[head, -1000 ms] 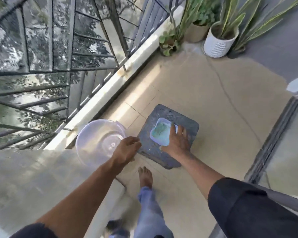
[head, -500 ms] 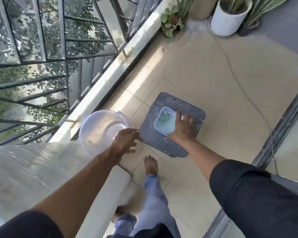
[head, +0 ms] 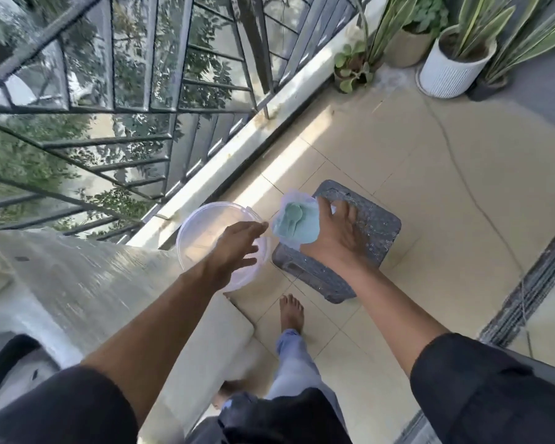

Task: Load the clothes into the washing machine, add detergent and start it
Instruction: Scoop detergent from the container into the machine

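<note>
**Detergent tub lifted off the stool, lid in the other hand**

The right hand [head: 337,232] grips a small translucent detergent tub [head: 297,224], fingers wrapped round its far side, thumb on the near wall. The tub is tilted and seems raised just above the grey stool [head: 366,238], at about 12 o'clock from the bare foot [head: 290,312]. Blue-green powder fills it, with a matching scoop [head: 293,216] lying on top.

The left hand [head: 234,248], at 9 o'clock from the tub, has fingers spread fairly wide over a round clear lid [head: 202,229]. It appears to hold the lid by its near rim, though the grip itself is hidden. The washing machine top [head: 77,283] sits at 8 o'clock, under the left forearm.

The tub looks light, its thin plastic walls likely to flex if squeezed. Being open and tilted, it could spill loose powder; holding it by both side walls and keeping it level seems safest. The scoop handle is the natural place to take hold for measuring out.
</note>
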A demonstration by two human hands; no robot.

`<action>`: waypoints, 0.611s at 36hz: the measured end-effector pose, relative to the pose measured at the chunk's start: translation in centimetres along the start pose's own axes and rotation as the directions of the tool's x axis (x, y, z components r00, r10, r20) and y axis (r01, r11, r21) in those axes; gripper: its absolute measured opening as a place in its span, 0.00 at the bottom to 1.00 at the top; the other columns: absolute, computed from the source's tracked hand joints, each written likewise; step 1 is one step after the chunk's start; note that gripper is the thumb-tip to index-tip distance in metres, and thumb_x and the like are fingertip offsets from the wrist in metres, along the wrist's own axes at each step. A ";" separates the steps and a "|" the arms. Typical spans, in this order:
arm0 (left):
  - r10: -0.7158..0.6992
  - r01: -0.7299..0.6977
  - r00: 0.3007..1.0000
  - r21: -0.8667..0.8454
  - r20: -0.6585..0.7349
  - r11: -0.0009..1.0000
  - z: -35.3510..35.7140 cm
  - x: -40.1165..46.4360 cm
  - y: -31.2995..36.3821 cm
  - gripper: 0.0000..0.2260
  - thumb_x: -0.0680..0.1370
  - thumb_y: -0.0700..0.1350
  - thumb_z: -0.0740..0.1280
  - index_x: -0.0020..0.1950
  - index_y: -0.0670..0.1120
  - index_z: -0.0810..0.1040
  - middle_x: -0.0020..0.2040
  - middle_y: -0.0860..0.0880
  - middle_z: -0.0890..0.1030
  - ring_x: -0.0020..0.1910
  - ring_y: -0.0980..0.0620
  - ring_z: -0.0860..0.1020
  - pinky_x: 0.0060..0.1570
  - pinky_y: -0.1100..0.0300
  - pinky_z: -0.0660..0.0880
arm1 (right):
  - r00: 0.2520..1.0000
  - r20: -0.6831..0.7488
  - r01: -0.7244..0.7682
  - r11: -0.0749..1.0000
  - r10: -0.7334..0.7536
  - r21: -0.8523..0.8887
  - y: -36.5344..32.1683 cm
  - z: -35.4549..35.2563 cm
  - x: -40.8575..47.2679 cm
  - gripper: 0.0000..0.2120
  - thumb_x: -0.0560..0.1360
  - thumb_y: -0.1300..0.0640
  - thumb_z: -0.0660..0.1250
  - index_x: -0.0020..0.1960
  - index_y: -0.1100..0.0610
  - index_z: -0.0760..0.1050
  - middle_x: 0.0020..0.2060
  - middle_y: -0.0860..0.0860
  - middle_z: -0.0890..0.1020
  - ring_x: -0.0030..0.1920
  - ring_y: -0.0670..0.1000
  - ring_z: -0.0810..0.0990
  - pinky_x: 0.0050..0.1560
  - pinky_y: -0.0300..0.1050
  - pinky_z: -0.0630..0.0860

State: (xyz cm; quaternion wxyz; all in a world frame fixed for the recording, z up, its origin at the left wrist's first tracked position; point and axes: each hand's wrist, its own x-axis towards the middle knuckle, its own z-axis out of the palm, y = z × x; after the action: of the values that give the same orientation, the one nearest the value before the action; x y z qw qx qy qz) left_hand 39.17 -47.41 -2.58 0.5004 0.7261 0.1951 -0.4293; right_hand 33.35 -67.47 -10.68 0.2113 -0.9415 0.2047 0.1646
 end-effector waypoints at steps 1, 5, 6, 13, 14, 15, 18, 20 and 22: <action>0.010 -0.010 1.000 -0.014 -0.005 1.000 -0.7 -0.5 -0.1 0.18 0.84 0.54 0.69 0.71 0.49 0.78 0.70 0.47 0.79 0.67 0.41 0.79 0.71 0.41 0.76 | 0.999 -0.006 0.039 0.999 -0.039 0.012 -1.0 -0.7 -0.4 0.49 0.61 0.37 0.80 0.73 0.46 0.58 0.67 0.55 0.65 0.69 0.59 0.62 0.44 0.53 0.76; 0.065 -0.068 0.997 -0.082 -0.044 0.994 -3.9 -2.8 -0.6 0.23 0.76 0.61 0.72 0.69 0.55 0.80 0.68 0.52 0.81 0.67 0.45 0.79 0.70 0.45 0.75 | 0.979 -0.042 0.204 0.977 -0.202 0.054 -5.3 -3.6 -2.3 0.50 0.59 0.40 0.80 0.74 0.45 0.58 0.66 0.53 0.64 0.67 0.58 0.61 0.44 0.49 0.68; 0.078 -0.084 0.995 -0.103 -0.058 0.991 -4.8 -3.5 -0.7 0.23 0.75 0.62 0.72 0.68 0.56 0.81 0.68 0.53 0.82 0.67 0.46 0.79 0.71 0.45 0.74 | 0.971 -0.047 0.237 0.969 -0.235 0.062 -6.4 -4.3 -2.8 0.50 0.59 0.40 0.80 0.74 0.44 0.58 0.66 0.52 0.64 0.67 0.57 0.61 0.45 0.49 0.68; 0.242 -0.242 0.970 -0.215 -0.028 0.946 -12.9 -9.6 -3.1 0.31 0.70 0.67 0.74 0.70 0.55 0.81 0.68 0.50 0.84 0.68 0.44 0.81 0.73 0.42 0.73 | 0.903 -0.074 0.428 0.900 -0.423 0.079 -14.6 -8.4 -8.0 0.51 0.56 0.36 0.75 0.75 0.41 0.58 0.66 0.48 0.64 0.67 0.52 0.60 0.48 0.48 0.68; 0.265 -0.262 0.964 -0.221 -0.014 0.940 -14.1 -10.7 -3.6 0.31 0.71 0.66 0.73 0.72 0.54 0.79 0.68 0.48 0.84 0.66 0.44 0.82 0.73 0.40 0.73 | 0.889 -0.061 0.457 0.886 -0.453 0.075 -15.9 -8.9 -8.8 0.52 0.56 0.35 0.74 0.76 0.41 0.58 0.67 0.47 0.63 0.67 0.51 0.60 0.49 0.49 0.70; 0.285 -0.279 0.959 -0.224 -0.005 0.934 -15.2 -11.7 -4.1 0.31 0.73 0.65 0.72 0.72 0.53 0.79 0.68 0.47 0.84 0.65 0.44 0.83 0.73 0.39 0.73 | 0.877 -0.042 0.480 0.875 -0.478 0.071 -17.1 -9.5 -9.6 0.52 0.56 0.35 0.74 0.76 0.41 0.57 0.66 0.47 0.63 0.68 0.51 0.60 0.50 0.50 0.72; 0.320 -0.316 0.947 -0.250 -0.026 0.915 -18.3 -14.6 -6.1 0.33 0.73 0.63 0.73 0.75 0.51 0.76 0.69 0.43 0.83 0.64 0.41 0.83 0.73 0.38 0.74 | 0.835 0.046 0.546 0.836 -0.548 0.062 -20.6 -10.6 -12.0 0.54 0.54 0.31 0.71 0.76 0.40 0.57 0.65 0.45 0.63 0.68 0.51 0.61 0.56 0.52 0.76; 0.340 -0.344 0.938 -0.262 -0.060 0.902 -20.0 -16.4 -7.6 0.34 0.72 0.62 0.73 0.76 0.52 0.75 0.69 0.43 0.83 0.66 0.37 0.82 0.72 0.39 0.75 | 0.799 0.106 0.589 0.806 -0.591 0.053 -22.8 -10.7 -13.4 0.55 0.55 0.32 0.75 0.77 0.39 0.55 0.67 0.45 0.63 0.70 0.50 0.61 0.58 0.52 0.76; 0.354 -0.376 0.927 -0.290 -0.127 0.880 -21.4 -18.1 -9.1 0.34 0.70 0.61 0.75 0.75 0.53 0.75 0.67 0.44 0.84 0.63 0.37 0.84 0.71 0.39 0.76 | 0.767 0.140 0.627 0.778 -0.626 0.046 -24.9 -10.4 -14.7 0.56 0.56 0.33 0.78 0.77 0.38 0.54 0.68 0.44 0.62 0.71 0.50 0.61 0.61 0.53 0.76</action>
State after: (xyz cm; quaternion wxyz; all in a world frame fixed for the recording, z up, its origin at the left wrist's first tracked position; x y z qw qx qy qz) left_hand 31.74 -21.78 9.93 0.6724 0.6772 0.1370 -0.2655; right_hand 34.34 -47.08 12.33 0.2672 -0.9412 -0.1372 0.1545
